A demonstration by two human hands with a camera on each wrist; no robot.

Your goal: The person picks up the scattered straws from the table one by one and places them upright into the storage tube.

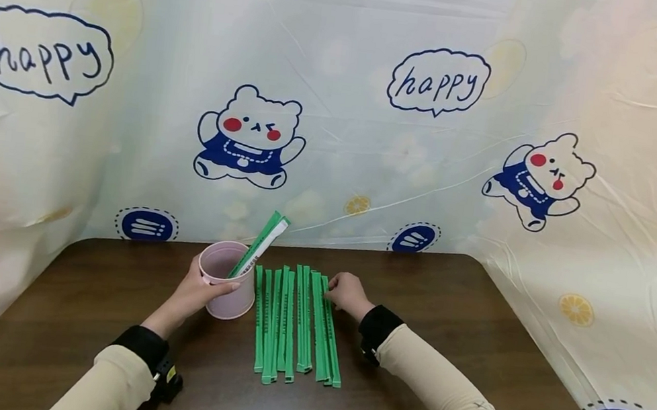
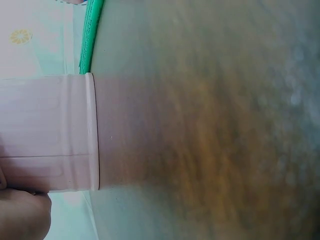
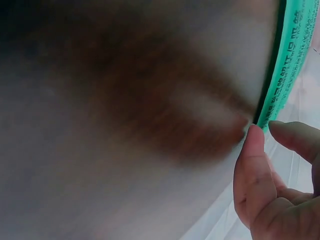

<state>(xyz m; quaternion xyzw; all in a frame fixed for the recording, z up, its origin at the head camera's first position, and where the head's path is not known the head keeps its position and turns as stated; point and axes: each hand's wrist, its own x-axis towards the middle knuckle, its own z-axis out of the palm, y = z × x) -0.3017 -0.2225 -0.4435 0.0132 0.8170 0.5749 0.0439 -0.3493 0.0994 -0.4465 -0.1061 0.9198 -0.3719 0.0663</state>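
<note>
My left hand (image 1: 196,295) grips a pink cup (image 1: 237,301) by its side, thumb across the front just under the rim. Two long thin packets (image 1: 260,244) lean inside the cup, one showing green and one with a white face. To the right of the cup lies a row of several green printed packets (image 1: 284,325), side by side and lengthwise. At the far end of the rightmost ones is my right hand (image 1: 348,295). In the right wrist view its thumb and fingertip pinch the end of a green packet (image 3: 285,65).
All of this rests on a dark brown wooden table (image 1: 405,389) with rounded far corners. A pale printed curtain (image 1: 347,45) with bears and "happy" bubbles hangs behind the table and along both sides.
</note>
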